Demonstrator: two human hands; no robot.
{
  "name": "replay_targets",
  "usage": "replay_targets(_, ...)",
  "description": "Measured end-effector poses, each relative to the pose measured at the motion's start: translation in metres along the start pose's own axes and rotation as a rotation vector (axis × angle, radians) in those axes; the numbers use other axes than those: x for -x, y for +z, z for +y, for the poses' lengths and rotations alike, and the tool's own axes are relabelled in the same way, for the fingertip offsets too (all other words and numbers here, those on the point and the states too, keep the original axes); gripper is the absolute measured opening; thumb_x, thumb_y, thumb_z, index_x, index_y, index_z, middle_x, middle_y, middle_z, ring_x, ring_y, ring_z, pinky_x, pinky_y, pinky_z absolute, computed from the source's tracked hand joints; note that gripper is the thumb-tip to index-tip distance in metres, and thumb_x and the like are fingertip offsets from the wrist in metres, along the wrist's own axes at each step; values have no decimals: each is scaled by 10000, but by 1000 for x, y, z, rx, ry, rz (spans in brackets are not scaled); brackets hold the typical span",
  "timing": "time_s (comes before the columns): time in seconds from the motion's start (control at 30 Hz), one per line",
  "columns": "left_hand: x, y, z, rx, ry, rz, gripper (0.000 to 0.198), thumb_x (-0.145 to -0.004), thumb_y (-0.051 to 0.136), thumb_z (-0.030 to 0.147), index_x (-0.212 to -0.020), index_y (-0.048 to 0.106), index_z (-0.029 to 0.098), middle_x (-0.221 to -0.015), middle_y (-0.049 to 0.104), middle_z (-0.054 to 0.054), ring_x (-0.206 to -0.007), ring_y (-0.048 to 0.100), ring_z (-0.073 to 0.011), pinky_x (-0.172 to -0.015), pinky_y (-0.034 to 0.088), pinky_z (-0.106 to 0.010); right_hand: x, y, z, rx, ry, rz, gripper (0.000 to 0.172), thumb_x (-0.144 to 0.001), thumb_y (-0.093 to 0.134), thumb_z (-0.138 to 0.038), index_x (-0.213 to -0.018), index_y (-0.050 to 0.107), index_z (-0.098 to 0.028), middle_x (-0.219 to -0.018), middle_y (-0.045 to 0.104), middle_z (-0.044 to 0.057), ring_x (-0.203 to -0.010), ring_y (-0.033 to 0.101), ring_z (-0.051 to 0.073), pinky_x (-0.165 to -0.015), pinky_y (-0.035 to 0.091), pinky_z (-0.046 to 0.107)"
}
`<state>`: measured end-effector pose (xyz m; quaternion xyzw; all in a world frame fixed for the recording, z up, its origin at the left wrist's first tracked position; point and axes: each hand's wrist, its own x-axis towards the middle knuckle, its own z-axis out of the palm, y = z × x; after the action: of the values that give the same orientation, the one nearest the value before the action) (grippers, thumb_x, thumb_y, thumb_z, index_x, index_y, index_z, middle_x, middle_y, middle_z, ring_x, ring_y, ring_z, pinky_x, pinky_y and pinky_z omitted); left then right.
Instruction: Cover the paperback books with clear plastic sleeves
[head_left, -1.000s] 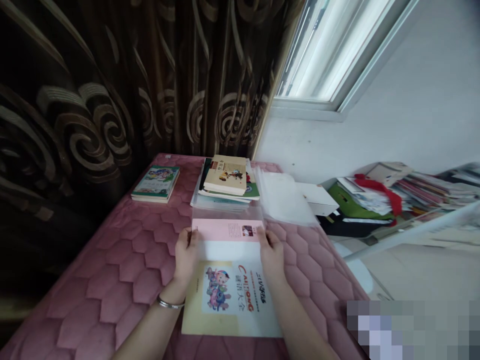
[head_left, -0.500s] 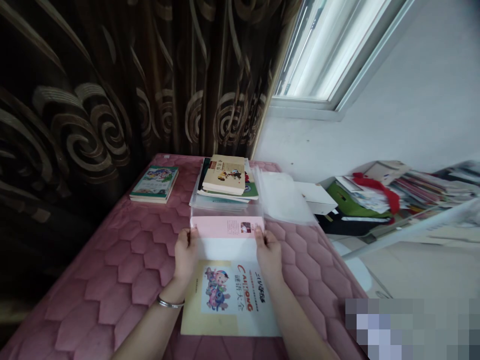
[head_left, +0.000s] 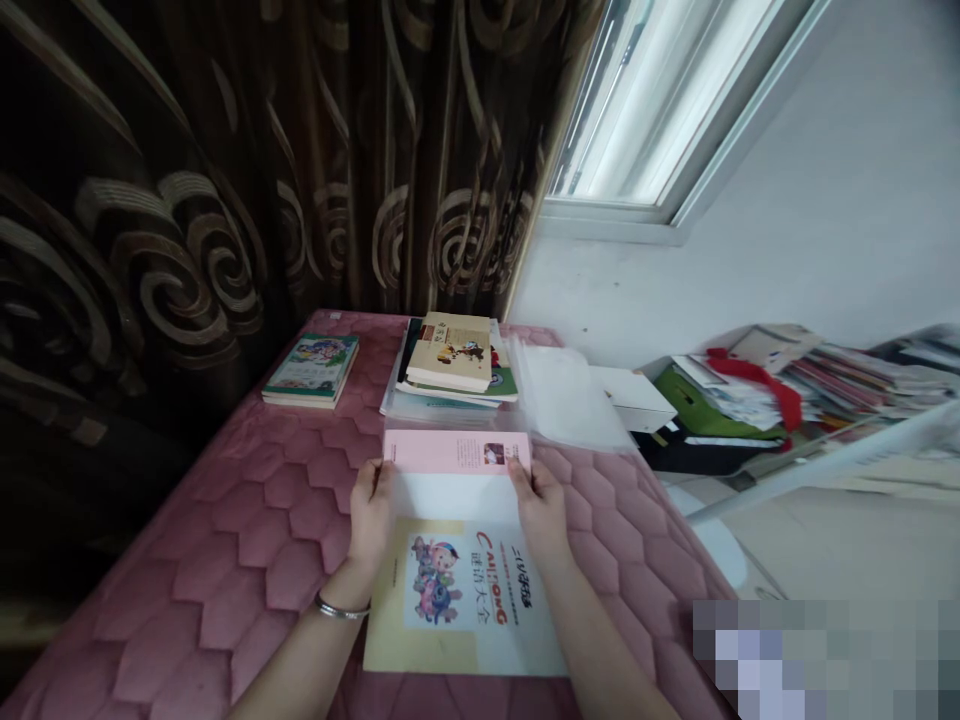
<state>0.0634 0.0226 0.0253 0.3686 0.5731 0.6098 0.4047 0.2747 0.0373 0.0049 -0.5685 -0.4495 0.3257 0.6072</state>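
Note:
A children's book [head_left: 442,640] with a yellow and pale cover lies sideways in front of me, with cartoon figures and Chinese lettering. From its far edge extend a white strip and a pink flap [head_left: 427,452] bearing a small photo. My left hand [head_left: 371,515] pinches the flap's left edge between thumb and fingers, a silver bangle on that wrist. At the right edge, my right hand [head_left: 541,505] grips it the same way. Just beyond the flap lies a stack of books [head_left: 450,360], a cream one on top, resting on clear plastic covers.
A pink quilted mattress [head_left: 285,540] carries everything. Green-covered books [head_left: 311,370] sit at the far left. Translucent plastic sheets [head_left: 566,395] spread right of the stack, near a white box [head_left: 634,398]. Papers and folders [head_left: 832,375] are piled along the wall; a dark curtain [head_left: 337,150] hangs behind.
Both hands keep their hold on the flap and have barely moved. The view has shifted very slightly. Clear film standing beyond the flap earlier shows less now.

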Motion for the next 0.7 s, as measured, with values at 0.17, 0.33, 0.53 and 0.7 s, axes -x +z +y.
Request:
replay_targets(0.17, -4, 0, -6, 7, 38, 20, 298, -771, 607, 461, -700, 522, 185, -570, 500, 53, -516, 441, -87, -489, 343, -189, -1, 0, 2, -22, 64, -12, 452, -728, 618, -602, -609, 412, -217, -525, 400, -65, -496, 324, 101, -455, 262, 226)
replay_targets(0.33, -3, 1, -10, -40, 36, 26, 316, -792, 595, 478, -697, 498, 192, -559, 482, 63, -507, 427, -80, -475, 332, -176, -1, -1, 1, 54, 14, -27, 420, -768, 578, -591, -644, 469, -205, -555, 431, -50, -525, 357, 114, -475, 284, 232)
replay_targets(0.53, 3, 1, 0, 31, -2, -22, 309, -791, 574, 483, -707, 497, 195, -556, 468, 65, -498, 421, -84, -468, 337, -181, 0, 0, -3, 108, 11, 5, 435, -770, 554, -618, -680, 507, -196, -563, 467, -41, -530, 389, 124, -471, 304, 239)
replay_targets(0.7, 0, 1, -1, 21, 47, 13, 238, -723, 647, 417, -714, 555, 198, -582, 520, 48, -532, 446, -99, -487, 351, -190, 1, -1, 1, 34, 82, -19, 429, -754, 590, -612, -698, 525, -192, -555, 476, -49, -504, 379, 111, -456, 301, 229)
